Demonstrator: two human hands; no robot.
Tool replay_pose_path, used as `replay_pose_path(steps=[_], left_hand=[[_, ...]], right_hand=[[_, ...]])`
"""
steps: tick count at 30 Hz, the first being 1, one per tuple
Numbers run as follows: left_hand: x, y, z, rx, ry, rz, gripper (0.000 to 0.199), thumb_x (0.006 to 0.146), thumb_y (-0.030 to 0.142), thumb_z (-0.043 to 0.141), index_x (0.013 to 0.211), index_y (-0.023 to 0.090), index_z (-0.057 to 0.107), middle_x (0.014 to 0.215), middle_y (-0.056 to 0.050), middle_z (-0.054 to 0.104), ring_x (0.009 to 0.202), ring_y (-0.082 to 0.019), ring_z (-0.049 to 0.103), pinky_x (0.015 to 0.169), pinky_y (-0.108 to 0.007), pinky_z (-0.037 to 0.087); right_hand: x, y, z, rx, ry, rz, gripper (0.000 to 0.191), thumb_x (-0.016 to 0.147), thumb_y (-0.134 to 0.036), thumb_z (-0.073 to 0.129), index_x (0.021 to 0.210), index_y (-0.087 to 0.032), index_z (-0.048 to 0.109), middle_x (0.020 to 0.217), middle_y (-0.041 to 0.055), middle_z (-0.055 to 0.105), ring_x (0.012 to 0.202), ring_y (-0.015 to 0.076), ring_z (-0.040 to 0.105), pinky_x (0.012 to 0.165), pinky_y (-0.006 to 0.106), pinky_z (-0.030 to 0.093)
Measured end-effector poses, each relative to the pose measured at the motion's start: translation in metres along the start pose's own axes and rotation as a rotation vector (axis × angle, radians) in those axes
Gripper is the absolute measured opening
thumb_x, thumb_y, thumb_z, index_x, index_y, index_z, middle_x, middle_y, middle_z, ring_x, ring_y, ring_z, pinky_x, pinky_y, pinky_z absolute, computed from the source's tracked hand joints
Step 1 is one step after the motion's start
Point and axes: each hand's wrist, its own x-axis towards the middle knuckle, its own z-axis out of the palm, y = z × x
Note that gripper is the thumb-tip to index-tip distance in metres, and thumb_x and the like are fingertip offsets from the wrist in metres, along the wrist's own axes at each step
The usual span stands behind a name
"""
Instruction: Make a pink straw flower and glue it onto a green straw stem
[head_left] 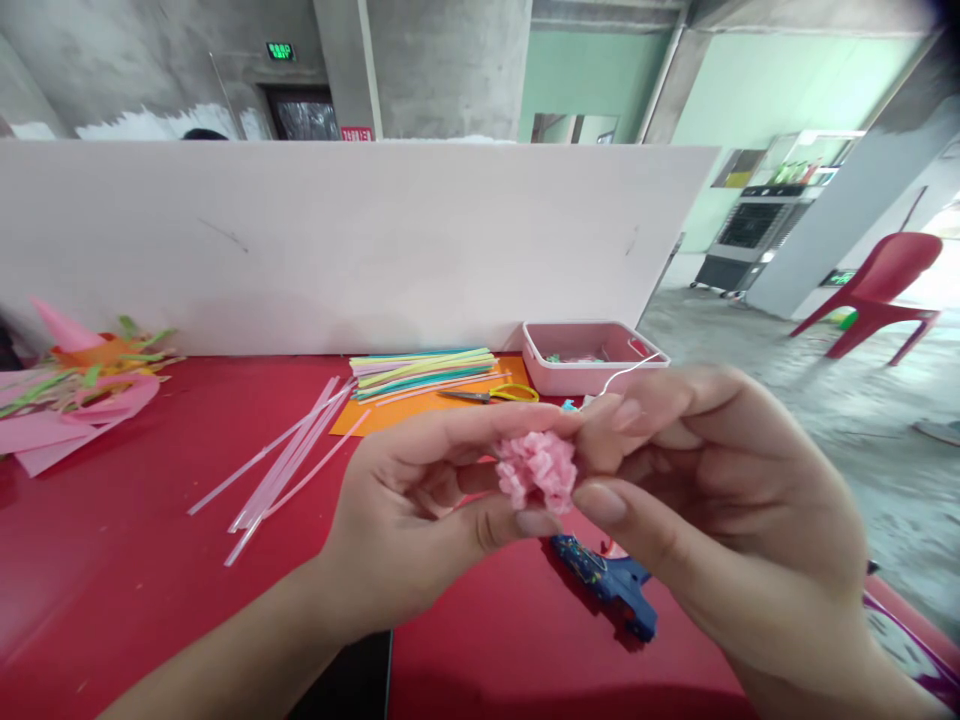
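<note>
A small pink ruffled piece, crumpled like a flower head, is held up in front of me above the table. My left hand is closed on it, with the thumb below and the fingers over the top. From the other side, my right hand pinches its right edge between thumb and fingers. Below the hands lies a dark blue glue gun with bits of coloured residue on its front. The undersides of the fingers and the back of the piece are hidden.
Pink strips lie on the red table. Behind them are a bundle of coloured strips, yellow-handled scissors on an orange sheet, and a pink bin. Paper scraps sit left; a white board stands behind.
</note>
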Motion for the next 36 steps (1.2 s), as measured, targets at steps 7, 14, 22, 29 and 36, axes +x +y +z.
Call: replay_pose_path(steps=[7, 14, 22, 29, 36], left_hand=[[-0.001, 0.000, 0.002, 0.002, 0.030, -0.003, 0.035, 0.080, 0.009, 0.076, 0.110, 0.028, 0.076, 0.109, 0.001, 0.079, 0.099, -0.014, 0.073, 0.089, -0.018, 0.059], [-0.004, 0.002, 0.005, 0.010, 0.060, 0.013, 0.032, 0.081, 0.013, 0.076, 0.110, 0.028, 0.075, 0.109, 0.001, 0.078, 0.098, -0.016, 0.074, 0.088, -0.021, 0.061], [-0.005, 0.001, 0.008, -0.053, 0.086, -0.009, 0.034, 0.079, 0.011, 0.077, 0.108, 0.029, 0.076, 0.109, 0.004, 0.078, 0.097, -0.013, 0.074, 0.088, -0.015, 0.060], [-0.007, -0.001, 0.008, -0.082, 0.088, -0.044, 0.037, 0.083, 0.005, 0.072, 0.110, 0.029, 0.075, 0.113, 0.004, 0.078, 0.102, -0.013, 0.073, 0.089, -0.015, 0.058], [-0.006, -0.003, 0.010, -0.206, 0.123, -0.117, 0.032, 0.081, 0.011, 0.076, 0.106, 0.032, 0.076, 0.109, 0.004, 0.078, 0.098, -0.012, 0.074, 0.086, -0.016, 0.059]], right_hand=[[-0.006, 0.001, 0.001, -0.016, -0.005, -0.057, 0.037, 0.079, 0.005, 0.064, 0.102, -0.023, 0.057, 0.082, -0.0022, 0.064, 0.076, 0.0102, 0.067, 0.063, 0.019, 0.059], [-0.009, -0.009, -0.002, -0.149, -0.044, -0.053, 0.038, 0.082, 0.005, 0.060, 0.106, -0.023, 0.054, 0.090, 0.0010, 0.063, 0.075, 0.0105, 0.064, 0.057, 0.019, 0.058], [-0.012, -0.008, 0.002, -0.255, 0.006, -0.073, 0.038, 0.080, 0.005, 0.059, 0.103, -0.024, 0.052, 0.089, 0.0017, 0.064, 0.082, 0.0123, 0.069, 0.051, 0.016, 0.057], [0.001, -0.017, -0.003, -0.650, -0.170, -0.122, 0.017, 0.079, -0.005, 0.056, 0.075, -0.022, 0.056, 0.065, -0.0024, 0.063, 0.058, 0.0078, 0.066, 0.051, 0.013, 0.057], [-0.008, -0.008, 0.001, -0.487, 0.052, -0.153, 0.025, 0.085, -0.005, 0.060, 0.101, -0.023, 0.057, 0.100, 0.0037, 0.066, 0.095, 0.0139, 0.068, 0.088, 0.024, 0.061]])
